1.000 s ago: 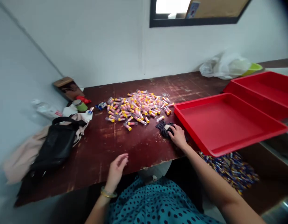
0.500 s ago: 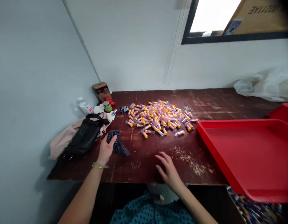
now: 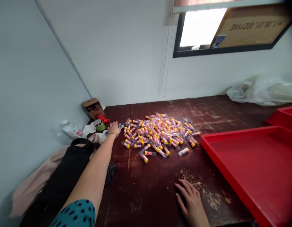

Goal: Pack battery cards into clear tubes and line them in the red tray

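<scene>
My left hand [image 3: 114,128] reaches far across the dark wooden table [image 3: 148,186] to its back left corner. It rests near a small blue item [image 3: 121,126] at the edge of a pile of several pink tubes with yellow caps [image 3: 157,134]. Whether it grips anything I cannot tell. A dark blue patterned cloth [image 3: 110,171] lies on the table under my left forearm. My right hand [image 3: 191,201] lies flat on the table near the front edge, fingers spread, holding nothing.
A red tray [image 3: 252,170] sits at the right, with a second red tray [image 3: 284,115] behind it. A black bag [image 3: 65,170] on beige cloth, a plastic bottle [image 3: 70,128], a green jar [image 3: 98,125] and a brown box [image 3: 92,108] crowd the left corner. A plastic bag [image 3: 259,90] lies at the back right.
My left hand let go of the dark patterned cloth and stretched forward to the back left corner. My right hand stayed flat on the table. The view tilted up.
</scene>
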Demonstrator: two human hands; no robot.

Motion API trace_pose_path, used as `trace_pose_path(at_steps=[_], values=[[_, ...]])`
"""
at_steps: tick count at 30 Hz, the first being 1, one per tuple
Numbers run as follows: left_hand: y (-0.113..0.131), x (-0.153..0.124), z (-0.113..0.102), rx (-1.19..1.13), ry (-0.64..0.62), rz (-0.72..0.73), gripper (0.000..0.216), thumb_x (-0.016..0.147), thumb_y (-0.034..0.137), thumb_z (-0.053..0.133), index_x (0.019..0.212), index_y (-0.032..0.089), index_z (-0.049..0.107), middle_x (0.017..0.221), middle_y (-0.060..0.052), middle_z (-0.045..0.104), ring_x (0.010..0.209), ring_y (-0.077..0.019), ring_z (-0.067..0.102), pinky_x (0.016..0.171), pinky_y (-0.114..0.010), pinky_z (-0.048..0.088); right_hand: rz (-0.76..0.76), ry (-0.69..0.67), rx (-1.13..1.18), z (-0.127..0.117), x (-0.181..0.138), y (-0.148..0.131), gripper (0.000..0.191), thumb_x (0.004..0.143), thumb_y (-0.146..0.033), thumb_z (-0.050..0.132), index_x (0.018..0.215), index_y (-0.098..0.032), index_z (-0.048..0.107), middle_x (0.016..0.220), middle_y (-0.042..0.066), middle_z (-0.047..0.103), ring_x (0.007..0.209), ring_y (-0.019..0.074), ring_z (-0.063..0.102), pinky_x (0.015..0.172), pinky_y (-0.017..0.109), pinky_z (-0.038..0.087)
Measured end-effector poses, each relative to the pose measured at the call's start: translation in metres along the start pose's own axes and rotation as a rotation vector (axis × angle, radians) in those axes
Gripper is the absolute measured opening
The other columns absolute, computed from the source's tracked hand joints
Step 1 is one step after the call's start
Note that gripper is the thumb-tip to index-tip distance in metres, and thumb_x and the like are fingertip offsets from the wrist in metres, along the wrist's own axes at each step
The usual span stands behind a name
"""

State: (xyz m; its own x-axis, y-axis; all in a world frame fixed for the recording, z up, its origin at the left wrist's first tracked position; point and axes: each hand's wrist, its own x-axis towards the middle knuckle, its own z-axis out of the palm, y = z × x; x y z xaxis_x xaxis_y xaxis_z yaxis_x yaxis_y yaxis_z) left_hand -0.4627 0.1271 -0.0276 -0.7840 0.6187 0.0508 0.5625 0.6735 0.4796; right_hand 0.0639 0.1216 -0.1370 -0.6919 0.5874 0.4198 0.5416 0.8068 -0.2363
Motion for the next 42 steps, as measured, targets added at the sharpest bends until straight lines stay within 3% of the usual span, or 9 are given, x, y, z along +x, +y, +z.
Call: trace_pose_path(at_steps=[4, 8, 14, 19, 22, 26, 29, 35, 42], values=[[0.001, 0.022, 0.002, -0.211, 0.005, -0.113, 0.033, 0.067, 0.028, 0.072, 0.095, 0.012, 0.061, 0.118, -0.024, 0.061, 0.126, -0.043, 0.044, 0.102, -0.054, 0.029, -0.099, 0.064, -0.038, 0.012, -0.003, 0.017, 0.038, 0.084, -0.036, 0.061, 0.122, -0.034, 0.064, 0.125, 0.005, 0.065, 0.11, 0.0295, 0.064, 0.082, 0.041, 0.054], [-0.005, -0.011, -0.003, -0.492, 0.045, -0.171, 0.036, 0.063, 0.036, 0.075, 0.088, 0.014, 0.059, 0.106, -0.02, 0.066, 0.119, -0.0381, 0.052, 0.097, -0.047, 0.038, -0.117, 0.058, -0.034, 0.015, -0.005, 0.021, 0.038, 0.084, -0.037, 0.061, 0.122, -0.034, 0.064, 0.125, 0.005, 0.066, 0.11, 0.0291, 0.064, 0.081, 0.04, 0.054], [0.004, -0.168, 0.018, -0.963, -0.207, -0.19, 0.048, 0.08, 0.059, 0.051, 0.096, 0.015, 0.063, 0.1, -0.015, 0.071, 0.09, -0.026, 0.067, 0.081, -0.043, 0.053, 0.079, -0.061, 0.117, -0.008, 0.006, -0.005, 0.033, 0.091, -0.031, 0.052, 0.121, -0.027, 0.063, 0.132, 0.008, 0.059, 0.124, 0.0302, 0.052, 0.096, 0.049, 0.044], [0.05, -0.319, 0.053, -1.626, -0.592, -0.363, 0.04, 0.081, 0.047, 0.062, 0.111, 0.021, 0.063, 0.114, -0.01, 0.069, 0.094, -0.0247, 0.068, 0.091, -0.049, 0.052, 0.245, -0.118, 0.487, -0.046, 0.021, -0.022, 0.025, 0.09, -0.033, 0.054, 0.107, -0.023, 0.069, 0.118, 0.01, 0.065, 0.117, 0.0282, 0.055, 0.102, 0.05, 0.041], [0.082, -0.368, 0.062, -1.628, -0.623, -0.416, 0.041, 0.081, 0.039, 0.066, 0.12, 0.026, 0.059, 0.117, -0.006, 0.069, 0.093, -0.0213, 0.068, 0.093, -0.046, 0.052, 0.31, -0.191, 0.879, -0.077, 0.022, -0.042, 0.037, 0.092, -0.037, 0.054, 0.127, -0.023, 0.058, 0.119, 0.009, 0.064, 0.106, 0.0209, 0.062, 0.097, 0.039, 0.049], [0.108, -0.394, 0.061, -1.51, -0.676, -0.251, 0.046, 0.09, 0.047, 0.053, 0.131, 0.028, 0.052, 0.138, -0.008, 0.057, 0.119, -0.0248, 0.059, 0.095, -0.042, 0.052, 0.229, -0.19, 0.938, -0.099, 0.006, -0.072, 0.066, 0.082, -0.037, 0.07, 0.142, -0.025, 0.045, 0.142, 0.011, 0.046, 0.127, 0.0239, 0.049, 0.11, 0.04, 0.04], [0.117, -0.402, 0.057, -1.46, -0.676, -0.122, 0.052, 0.085, 0.035, 0.063, 0.134, 0.028, 0.049, 0.143, -0.006, 0.052, 0.129, -0.0246, 0.051, 0.101, -0.038, 0.048, 0.349, -0.075, 0.981, -0.097, -0.013, -0.082, 0.056, 0.086, -0.034, 0.065, 0.138, -0.026, 0.049, 0.143, 0.01, 0.044, 0.128, 0.0235, 0.048, 0.11, 0.041, 0.041], [0.121, -0.414, 0.055, -1.389, -0.841, -0.133, 0.057, 0.077, 0.027, 0.07, 0.131, 0.02, 0.053, 0.124, -0.011, 0.066, 0.112, -0.0264, 0.062, 0.094, -0.039, 0.052, 0.459, -0.038, 1.257, -0.104, -0.028, -0.076, 0.05, 0.085, -0.038, 0.065, 0.131, -0.024, 0.052, 0.128, 0.009, 0.058, 0.113, 0.0201, 0.06, 0.101, 0.037, 0.049], [0.129, -0.425, 0.058, -1.16, -0.606, 0.119, 0.078, 0.071, 0.025, 0.077, 0.141, 0.026, 0.043, 0.141, -0.01, 0.054, 0.126, -0.027, 0.054, 0.106, -0.038, 0.044, 0.461, -0.12, 1.221, -0.118, -0.02, -0.063, 0.058, 0.081, -0.037, 0.07, 0.134, -0.024, 0.05, 0.129, 0.007, 0.06, 0.114, 0.0216, 0.059, 0.102, 0.038, 0.047]])
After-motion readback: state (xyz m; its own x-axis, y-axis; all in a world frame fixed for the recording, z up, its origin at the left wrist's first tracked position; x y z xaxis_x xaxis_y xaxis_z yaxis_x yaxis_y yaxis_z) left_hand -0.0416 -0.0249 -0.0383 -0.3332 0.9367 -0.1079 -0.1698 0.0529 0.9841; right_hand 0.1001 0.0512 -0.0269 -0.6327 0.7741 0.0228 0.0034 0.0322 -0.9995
